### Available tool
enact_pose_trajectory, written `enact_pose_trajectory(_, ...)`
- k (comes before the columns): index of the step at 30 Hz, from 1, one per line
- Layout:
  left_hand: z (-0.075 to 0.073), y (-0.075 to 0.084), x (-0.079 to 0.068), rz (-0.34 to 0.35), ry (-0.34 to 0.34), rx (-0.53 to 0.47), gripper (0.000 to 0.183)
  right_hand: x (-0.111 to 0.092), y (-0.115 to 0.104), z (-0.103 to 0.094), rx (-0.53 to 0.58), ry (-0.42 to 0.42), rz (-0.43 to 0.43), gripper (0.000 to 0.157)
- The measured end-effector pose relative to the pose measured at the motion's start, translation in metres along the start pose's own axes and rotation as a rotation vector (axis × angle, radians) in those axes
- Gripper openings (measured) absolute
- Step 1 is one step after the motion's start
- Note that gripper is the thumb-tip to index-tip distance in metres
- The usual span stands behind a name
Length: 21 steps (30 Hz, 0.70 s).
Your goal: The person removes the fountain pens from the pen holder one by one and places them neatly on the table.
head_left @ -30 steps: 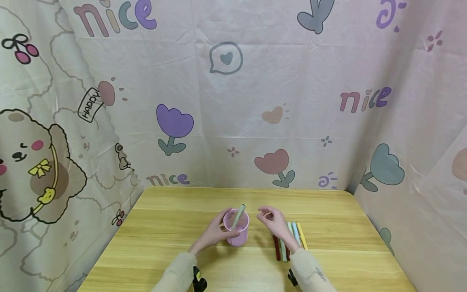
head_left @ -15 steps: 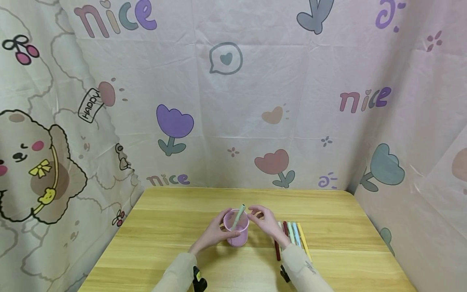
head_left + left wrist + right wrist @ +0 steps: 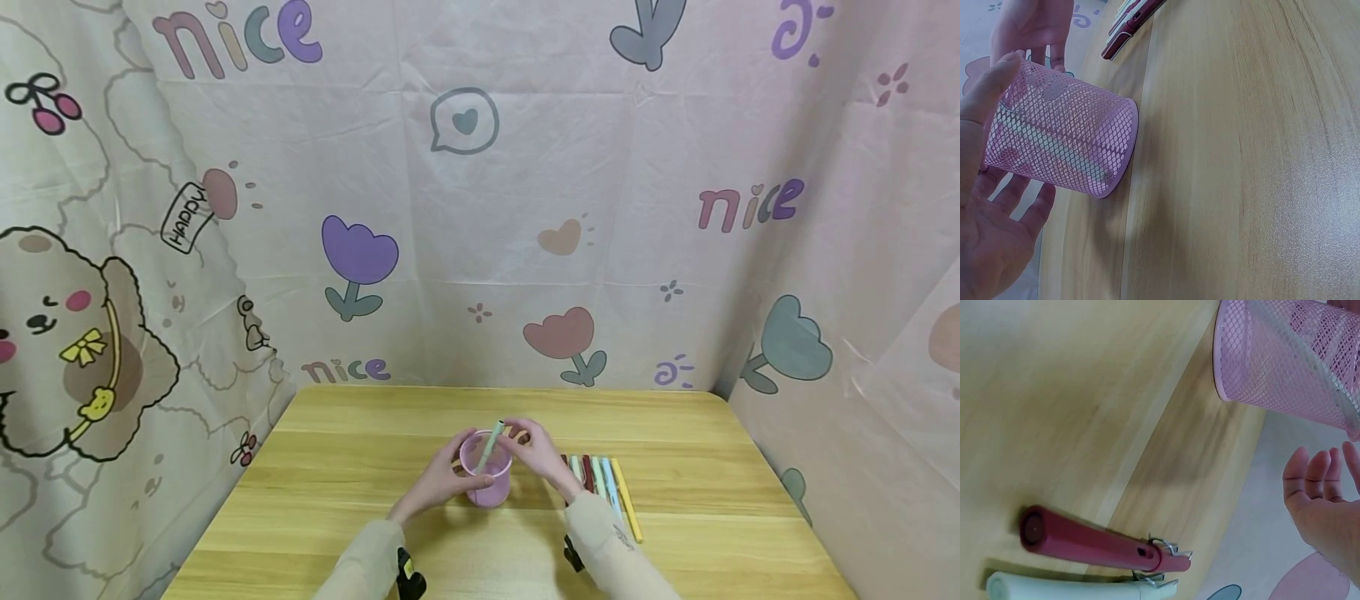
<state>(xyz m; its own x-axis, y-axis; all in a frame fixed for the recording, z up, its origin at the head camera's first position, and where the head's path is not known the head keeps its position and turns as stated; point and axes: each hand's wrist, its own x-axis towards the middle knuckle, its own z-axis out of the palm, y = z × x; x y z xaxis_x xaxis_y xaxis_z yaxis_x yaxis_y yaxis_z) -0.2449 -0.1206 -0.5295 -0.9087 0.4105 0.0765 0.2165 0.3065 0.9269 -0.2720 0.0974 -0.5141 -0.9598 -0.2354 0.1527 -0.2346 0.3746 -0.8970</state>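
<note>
A pink mesh pen cup [image 3: 489, 492] stands upright on the table, and my left hand [image 3: 442, 477] grips it around the upper part, thumb in front. Inside the cup leans one pale green pen [image 3: 491, 446], its top end above the rim; the left wrist view shows it through the mesh [image 3: 1054, 147]. My right hand [image 3: 536, 450] is at the right side of the rim, bent fingertips at the pen's upper end. Whether they pinch the pen or only touch near it is hidden. In the right wrist view, the fingers [image 3: 1316, 475] lie beside the rim.
Right of the cup lies a row of several pens, among them dark red [image 3: 588, 473], light blue [image 3: 611, 487] and yellow [image 3: 627, 500]; my right forearm covers part of it. Steel clips show on the dark red pen [image 3: 1091, 540] and a pale green one [image 3: 1066, 589]. Printed cloth hangs behind the wooden table [image 3: 360, 417].
My right hand has moved left from beside the pens to the cup's rim and the pale green pen's top, uncovering more of the row. My left hand and the cup have stayed still.
</note>
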Motion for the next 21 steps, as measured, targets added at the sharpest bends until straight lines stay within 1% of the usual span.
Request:
enact_pose_trajectory(8,0.0002,0.0020,-0.0003,0.007,0.007,-0.007,0.099,0.0029,-0.0056,0.0024,0.047,-0.011,0.017,0.042)
enact_pose_trajectory(16,0.0005,0.0039,0.0001,0.013,0.013,-0.030,0.098,0.0068,-0.0021,0.0054,0.044,-0.015,0.001,0.036)
enact_pose_trajectory(21,0.0005,0.0024,-0.0001,0.008,0.013,-0.020,0.099,0.0070,-0.0015,0.0060,0.037,-0.011,-0.002,0.027)
